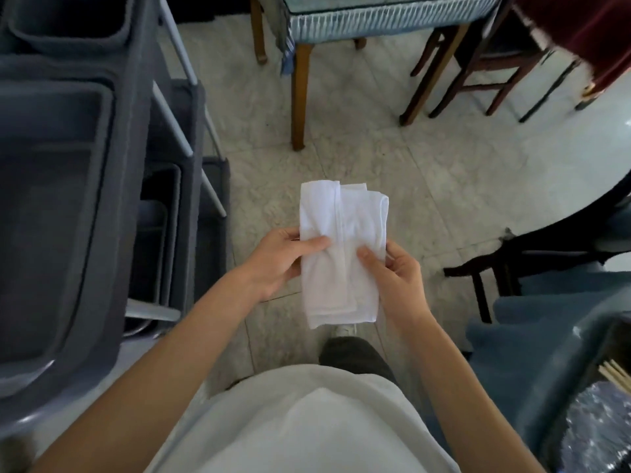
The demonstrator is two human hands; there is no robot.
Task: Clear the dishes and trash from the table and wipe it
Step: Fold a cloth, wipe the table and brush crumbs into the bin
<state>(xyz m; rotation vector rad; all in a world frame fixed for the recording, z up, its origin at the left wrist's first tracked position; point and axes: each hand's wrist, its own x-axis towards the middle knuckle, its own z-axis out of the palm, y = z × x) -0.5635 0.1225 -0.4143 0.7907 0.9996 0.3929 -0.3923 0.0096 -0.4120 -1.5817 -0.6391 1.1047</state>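
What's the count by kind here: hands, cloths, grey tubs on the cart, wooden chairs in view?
Hands: 2, left hand and right hand, both gripping the cloth
White cloth: 1, folded
Grey tubs: 2 plainly seen on the cart, upper tub and large tub; lower shelves unclear
Wooden chairs: 2, light chair and dark chair
Total: 7

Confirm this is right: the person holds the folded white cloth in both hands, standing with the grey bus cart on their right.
Not quite. The head view shows both the left hand and right hand gripping the folded white cloth, but the grey bus cart stands on the person's left, not their right.
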